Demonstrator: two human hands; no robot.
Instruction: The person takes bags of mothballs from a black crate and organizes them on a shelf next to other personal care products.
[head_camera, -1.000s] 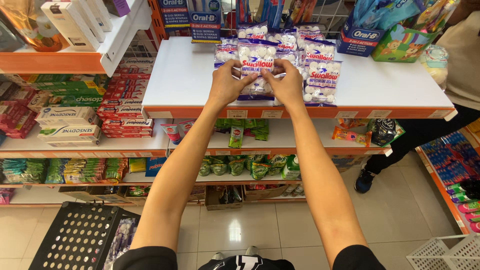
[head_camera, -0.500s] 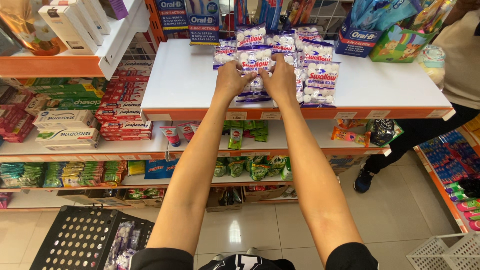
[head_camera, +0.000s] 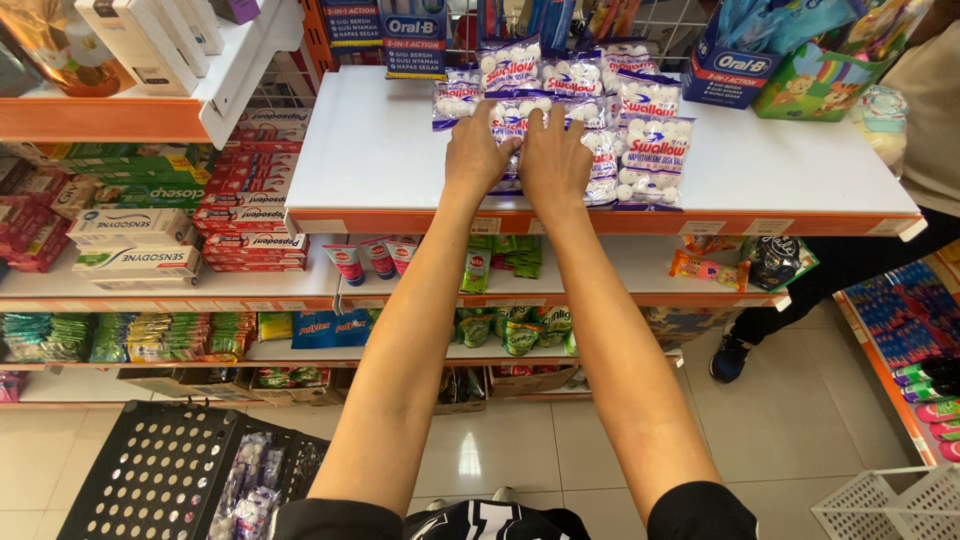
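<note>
Both my arms reach out over a white shelf (head_camera: 370, 150) with an orange front edge. My left hand (head_camera: 477, 152) and my right hand (head_camera: 553, 160) lie side by side on one clear bag of white balls (head_camera: 512, 122), fingers spread flat over it. Several more such bags (head_camera: 650, 150) lie overlapping around it and behind it, toward the back of the shelf. The part of the bag under my palms is hidden.
Boxes of toothpaste (head_camera: 135, 225) fill the shelves at left, tubes and sachets (head_camera: 500, 330) the lower ones. A black perforated basket (head_camera: 160, 475) stands at bottom left, a white basket (head_camera: 890, 505) at bottom right. Another person's leg and shoe (head_camera: 735, 350) are at right.
My hands have pushed the bag farther back on the shelf, toward the other bags, and my fingers have flattened over it.
</note>
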